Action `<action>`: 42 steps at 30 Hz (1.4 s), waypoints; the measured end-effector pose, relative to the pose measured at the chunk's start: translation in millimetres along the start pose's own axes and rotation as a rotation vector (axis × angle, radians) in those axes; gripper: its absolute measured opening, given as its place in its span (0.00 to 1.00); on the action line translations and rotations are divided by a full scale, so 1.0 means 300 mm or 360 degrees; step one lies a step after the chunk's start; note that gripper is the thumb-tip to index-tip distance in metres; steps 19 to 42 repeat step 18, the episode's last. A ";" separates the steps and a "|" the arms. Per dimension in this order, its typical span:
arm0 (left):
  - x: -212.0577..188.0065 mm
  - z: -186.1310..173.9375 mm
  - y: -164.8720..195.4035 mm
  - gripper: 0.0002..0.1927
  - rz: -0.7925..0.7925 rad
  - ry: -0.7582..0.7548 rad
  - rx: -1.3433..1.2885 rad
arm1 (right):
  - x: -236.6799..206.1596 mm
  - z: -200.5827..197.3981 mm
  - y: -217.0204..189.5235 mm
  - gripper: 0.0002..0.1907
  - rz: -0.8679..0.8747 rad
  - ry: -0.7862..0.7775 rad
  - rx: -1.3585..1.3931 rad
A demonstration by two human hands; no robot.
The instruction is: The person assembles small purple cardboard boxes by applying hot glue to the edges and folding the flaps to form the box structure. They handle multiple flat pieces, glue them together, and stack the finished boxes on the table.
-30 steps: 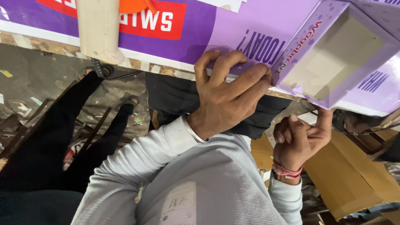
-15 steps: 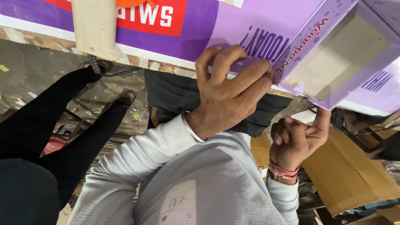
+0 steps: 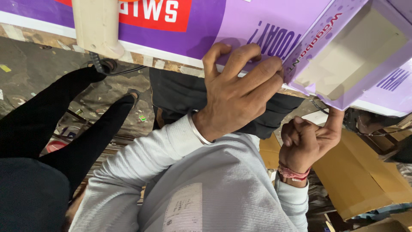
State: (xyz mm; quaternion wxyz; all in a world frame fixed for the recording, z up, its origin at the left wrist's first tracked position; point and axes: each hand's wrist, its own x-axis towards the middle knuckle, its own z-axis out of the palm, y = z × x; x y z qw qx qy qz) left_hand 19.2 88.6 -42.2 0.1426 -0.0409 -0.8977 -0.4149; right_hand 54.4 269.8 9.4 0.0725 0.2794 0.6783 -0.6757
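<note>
Pressing my left hand [image 3: 240, 99] down, fingers spread, on the purple printed sheet [image 3: 206, 34] at the bench [image 3: 171, 65] edge. My right hand [image 3: 309, 141] is fisted, one digit (thumb, I think) propping the purple box [image 3: 360, 56] from underneath. Best to press evenly so the fold comes out square.

Even, moderately bright lighting — no glare recorded.
Purple cardboard box [image 3: 274, 25] and left hand [image 3: 234, 96] are sharp; soft shadow beneath the fingers. Floor [image 3: 47, 68] at left is dimmer; dark trousers [image 3: 30, 129] near left lose detail.
</note>
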 end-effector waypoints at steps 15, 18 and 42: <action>0.019 -0.058 -0.032 0.07 -0.0013 -0.0004 0.0027 | 0.033 -0.038 0.140 0.24 -0.0326 -0.0045 0.0013; 0.042 -0.078 -0.050 0.12 -0.0125 -0.0137 0.0004 | 0.020 -0.018 0.211 0.27 -0.0372 0.0015 -0.0016; 0.042 -0.078 -0.050 0.12 -0.0125 -0.0137 0.0004 | 0.020 -0.018 0.211 0.27 -0.0372 0.0015 -0.0016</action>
